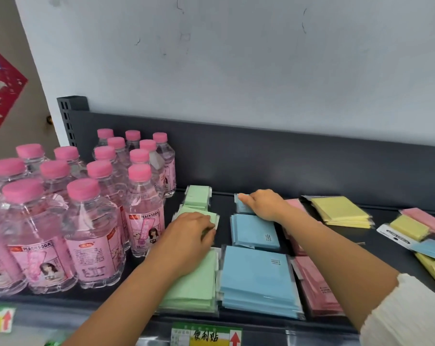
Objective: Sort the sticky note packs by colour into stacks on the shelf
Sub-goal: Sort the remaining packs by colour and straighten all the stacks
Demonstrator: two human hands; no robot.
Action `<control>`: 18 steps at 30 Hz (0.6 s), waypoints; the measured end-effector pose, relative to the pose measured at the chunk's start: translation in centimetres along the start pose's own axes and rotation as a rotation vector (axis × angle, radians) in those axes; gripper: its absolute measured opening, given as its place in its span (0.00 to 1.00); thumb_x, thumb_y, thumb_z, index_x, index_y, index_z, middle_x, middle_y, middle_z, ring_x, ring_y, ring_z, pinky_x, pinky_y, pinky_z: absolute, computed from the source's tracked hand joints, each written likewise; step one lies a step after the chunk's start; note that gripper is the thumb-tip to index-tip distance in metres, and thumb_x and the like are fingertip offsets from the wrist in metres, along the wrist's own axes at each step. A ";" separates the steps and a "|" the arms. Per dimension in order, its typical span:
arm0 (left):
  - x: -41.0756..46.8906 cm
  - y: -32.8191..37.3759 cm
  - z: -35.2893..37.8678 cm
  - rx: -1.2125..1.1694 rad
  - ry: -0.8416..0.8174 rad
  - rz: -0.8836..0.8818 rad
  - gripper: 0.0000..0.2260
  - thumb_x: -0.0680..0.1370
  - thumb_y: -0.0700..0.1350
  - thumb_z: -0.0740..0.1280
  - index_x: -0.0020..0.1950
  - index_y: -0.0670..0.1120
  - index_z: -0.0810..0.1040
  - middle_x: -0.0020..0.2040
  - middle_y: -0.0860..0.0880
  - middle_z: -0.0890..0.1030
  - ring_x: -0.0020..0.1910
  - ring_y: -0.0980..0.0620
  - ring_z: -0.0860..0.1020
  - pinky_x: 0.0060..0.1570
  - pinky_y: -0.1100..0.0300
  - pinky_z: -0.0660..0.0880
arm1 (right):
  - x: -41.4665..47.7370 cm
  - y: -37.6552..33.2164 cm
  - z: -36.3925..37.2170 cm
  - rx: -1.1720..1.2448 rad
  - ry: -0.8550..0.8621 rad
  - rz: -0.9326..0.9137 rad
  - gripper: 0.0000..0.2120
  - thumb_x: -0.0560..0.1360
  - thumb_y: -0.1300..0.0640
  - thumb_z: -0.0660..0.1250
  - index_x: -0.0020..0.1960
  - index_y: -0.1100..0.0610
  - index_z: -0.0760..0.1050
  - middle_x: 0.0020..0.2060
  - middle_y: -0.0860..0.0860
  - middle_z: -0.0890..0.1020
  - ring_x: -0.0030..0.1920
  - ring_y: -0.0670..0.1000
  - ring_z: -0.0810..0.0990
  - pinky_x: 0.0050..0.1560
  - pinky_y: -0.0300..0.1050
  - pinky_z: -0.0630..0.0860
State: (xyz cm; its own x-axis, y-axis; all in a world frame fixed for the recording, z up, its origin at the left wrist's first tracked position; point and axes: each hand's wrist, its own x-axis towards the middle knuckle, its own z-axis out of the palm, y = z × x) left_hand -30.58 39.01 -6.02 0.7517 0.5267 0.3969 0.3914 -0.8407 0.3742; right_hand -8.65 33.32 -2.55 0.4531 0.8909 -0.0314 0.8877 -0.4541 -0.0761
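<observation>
The dark shelf (311, 166) carries a block of peach soda bottles (86, 221) on the left and the sticky note packs to their right, laid in front-to-back columns so each colour keeps its own lane: green stacks (194, 283), blue stacks (258, 278), pink stacks (316, 283), then a yellow stack (341, 211). A mixed pile (416, 236) at the far right looks unsorted. The left hand (189, 228) lies on the middle green stack, fingers curled over its right edge, probably squaring it. The right hand (261, 203) covers the rearmost blue pack (243, 207); whether it grips or only presses is unclear.
</observation>
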 end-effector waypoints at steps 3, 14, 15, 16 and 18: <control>0.0 0.0 0.0 -0.014 0.000 0.006 0.12 0.79 0.50 0.60 0.57 0.49 0.79 0.57 0.53 0.78 0.58 0.54 0.72 0.59 0.59 0.68 | -0.4 0.0 -0.2 0.099 -0.015 0.034 0.20 0.81 0.46 0.51 0.48 0.58 0.75 0.51 0.57 0.79 0.53 0.59 0.75 0.48 0.47 0.70; 0.1 -0.1 -0.3 -0.048 0.006 0.031 0.12 0.79 0.48 0.60 0.59 0.49 0.79 0.61 0.54 0.77 0.61 0.53 0.71 0.62 0.60 0.65 | -5.0 0.2 -1.8 0.291 0.241 -0.056 0.15 0.80 0.56 0.57 0.60 0.60 0.76 0.61 0.54 0.78 0.62 0.55 0.74 0.63 0.47 0.69; 0.1 -0.1 -0.4 -0.045 0.006 0.032 0.12 0.79 0.48 0.60 0.59 0.49 0.79 0.61 0.54 0.77 0.61 0.53 0.71 0.62 0.59 0.66 | -5.7 0.2 -1.8 0.303 0.256 -0.053 0.15 0.80 0.56 0.57 0.62 0.59 0.75 0.62 0.53 0.77 0.63 0.54 0.73 0.64 0.46 0.68; 0.1 0.0 -0.4 -0.042 0.000 0.033 0.12 0.79 0.47 0.60 0.58 0.49 0.79 0.60 0.53 0.78 0.60 0.52 0.72 0.62 0.58 0.66 | -6.4 0.1 -1.7 0.314 0.264 -0.047 0.15 0.80 0.56 0.58 0.63 0.58 0.75 0.63 0.53 0.76 0.64 0.53 0.73 0.64 0.45 0.68; 0.1 -0.1 -0.4 -0.028 -0.012 0.032 0.11 0.79 0.47 0.60 0.55 0.47 0.80 0.57 0.51 0.79 0.58 0.50 0.73 0.59 0.57 0.68 | -7.8 -0.2 -1.2 0.320 0.272 -0.042 0.15 0.80 0.55 0.58 0.64 0.57 0.74 0.63 0.52 0.76 0.63 0.51 0.74 0.64 0.45 0.68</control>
State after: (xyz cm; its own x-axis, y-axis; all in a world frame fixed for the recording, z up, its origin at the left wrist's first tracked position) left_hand -30.77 39.20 -5.74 0.7699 0.4978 0.3993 0.3521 -0.8532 0.3849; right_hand -12.23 26.46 -1.06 0.4599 0.8552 0.2390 0.8551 -0.3541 -0.3786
